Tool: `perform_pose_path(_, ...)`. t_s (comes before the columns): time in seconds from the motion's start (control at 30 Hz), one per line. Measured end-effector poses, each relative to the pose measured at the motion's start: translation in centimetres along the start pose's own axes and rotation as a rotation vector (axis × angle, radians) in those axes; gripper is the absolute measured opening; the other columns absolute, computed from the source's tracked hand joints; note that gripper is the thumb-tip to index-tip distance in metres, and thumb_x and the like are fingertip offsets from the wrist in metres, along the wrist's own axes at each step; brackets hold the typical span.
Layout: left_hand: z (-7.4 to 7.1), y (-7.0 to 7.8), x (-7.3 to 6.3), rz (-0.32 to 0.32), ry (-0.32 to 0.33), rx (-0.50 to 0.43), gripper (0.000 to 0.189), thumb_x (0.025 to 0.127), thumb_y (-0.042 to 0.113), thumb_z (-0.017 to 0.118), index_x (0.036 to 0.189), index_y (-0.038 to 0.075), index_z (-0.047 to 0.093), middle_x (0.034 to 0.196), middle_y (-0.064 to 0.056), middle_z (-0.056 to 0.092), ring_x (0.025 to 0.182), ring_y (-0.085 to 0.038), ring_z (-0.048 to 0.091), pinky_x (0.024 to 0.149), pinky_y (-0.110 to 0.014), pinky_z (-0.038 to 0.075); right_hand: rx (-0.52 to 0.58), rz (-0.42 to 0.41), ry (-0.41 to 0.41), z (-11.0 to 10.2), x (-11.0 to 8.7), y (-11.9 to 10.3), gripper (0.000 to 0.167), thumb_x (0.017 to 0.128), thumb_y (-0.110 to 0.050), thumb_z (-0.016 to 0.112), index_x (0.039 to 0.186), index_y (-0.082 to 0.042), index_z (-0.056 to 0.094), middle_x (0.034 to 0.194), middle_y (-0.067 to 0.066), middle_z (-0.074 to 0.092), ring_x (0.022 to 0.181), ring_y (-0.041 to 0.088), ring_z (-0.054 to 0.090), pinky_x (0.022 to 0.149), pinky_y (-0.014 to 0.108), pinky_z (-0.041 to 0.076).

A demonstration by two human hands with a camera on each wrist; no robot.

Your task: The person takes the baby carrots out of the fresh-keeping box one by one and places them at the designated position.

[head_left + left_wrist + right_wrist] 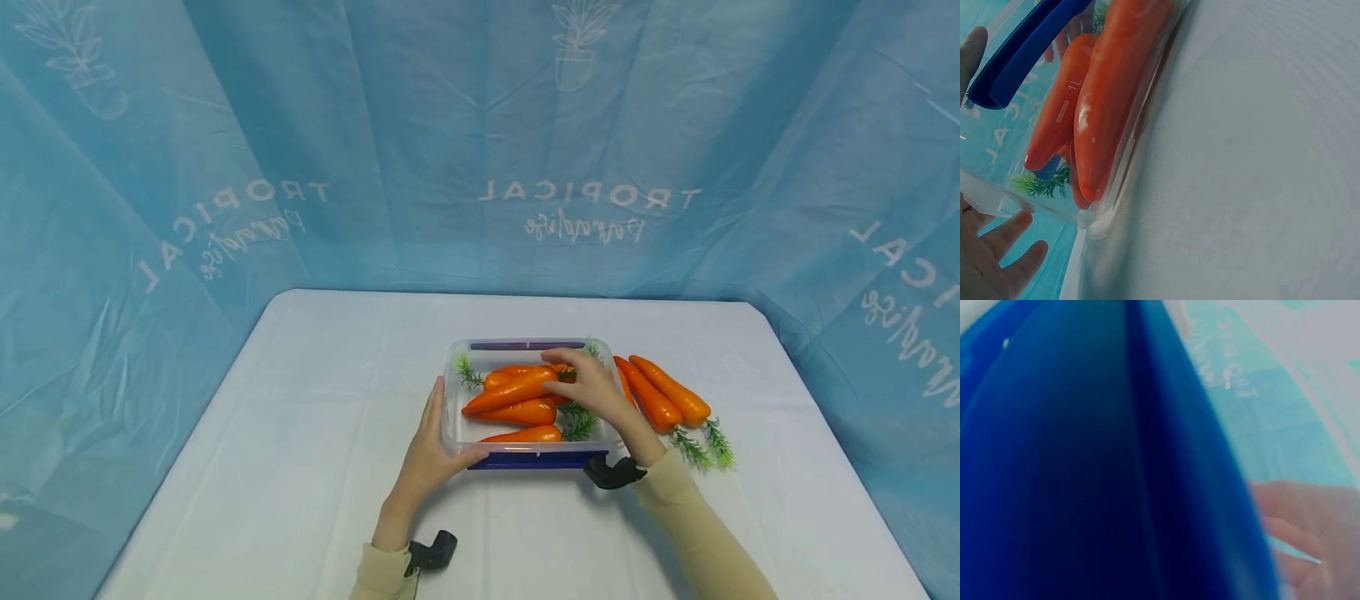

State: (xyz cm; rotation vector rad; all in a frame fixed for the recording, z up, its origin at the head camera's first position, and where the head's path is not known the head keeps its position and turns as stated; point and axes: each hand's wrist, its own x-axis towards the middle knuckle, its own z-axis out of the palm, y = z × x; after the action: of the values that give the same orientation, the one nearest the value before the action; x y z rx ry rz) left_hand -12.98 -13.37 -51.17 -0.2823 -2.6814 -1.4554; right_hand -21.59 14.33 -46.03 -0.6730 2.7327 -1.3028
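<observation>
A clear plastic container (459,432) with blue clips stands on the white table, several orange carrots with green tops inside. My left hand (431,454) rests against its front left corner, fingers straight along the left side and thumb at the front rim. In the left wrist view, the fingers (1007,240) spread beside the clear wall, with carrots (1107,119) showing through it. My right hand (588,385) reaches over the right side into the container and holds the thick end of the uppermost carrot (510,393). A blue clip (1054,462) covers much of the right wrist view.
Several more carrots (671,390) lie on the table just right of the container, their green tops towards me. The white tablecloth (337,400) extends on both sides. Blue printed sheeting (420,150) hangs behind and at both sides of the table.
</observation>
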Motion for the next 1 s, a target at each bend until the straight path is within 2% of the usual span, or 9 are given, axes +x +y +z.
perform_pose_path(0.17, 0.0, 0.1, 0.0, 0.005, 0.003, 0.001, 0.118, 0.069, 0.047, 0.081, 0.155, 0.025, 0.002, 0.162, -0.004, 0.010, 0.148, -0.030, 0.017, 0.117, -0.055, 0.021, -0.014, 0.017, -0.010, 0.0, 0.0, 0.2, 0.045, 0.085, -0.013, 0.071, 0.126, -0.001, 0.059, 0.123, 0.019, 0.063, 0.110, 0.034, 0.060, 0.094, 0.048, 0.052)
perform_pose_path(0.53, 0.3, -0.2, 0.0, -0.003, 0.010, -0.004, 0.117, 0.070, 0.049, 0.080, 0.154, 0.029, 0.002, 0.162, -0.003, 0.010, 0.148, -0.030, 0.018, 0.115, -0.058, 0.022, -0.032, 0.025, -0.108, 0.3, 0.1, 0.9, 0.055, 0.081, -0.012, 0.075, 0.130, 0.003, 0.054, 0.125, 0.021, 0.061, 0.107, 0.032, 0.061, 0.092, 0.046, 0.053)
perform_pose_path(1.0, 0.2, -0.4, 0.1, 0.024, 0.012, -0.007, 0.119, 0.068, 0.047, 0.082, 0.155, 0.025, 0.004, 0.162, -0.006, 0.011, 0.147, -0.031, 0.020, 0.116, -0.056, 0.023, -0.092, 0.001, -0.066, 0.5, -0.1, 1.2, 0.051, 0.081, -0.013, 0.075, 0.127, 0.001, 0.059, 0.119, 0.018, 0.065, 0.100, 0.029, 0.062, 0.088, 0.045, 0.054)
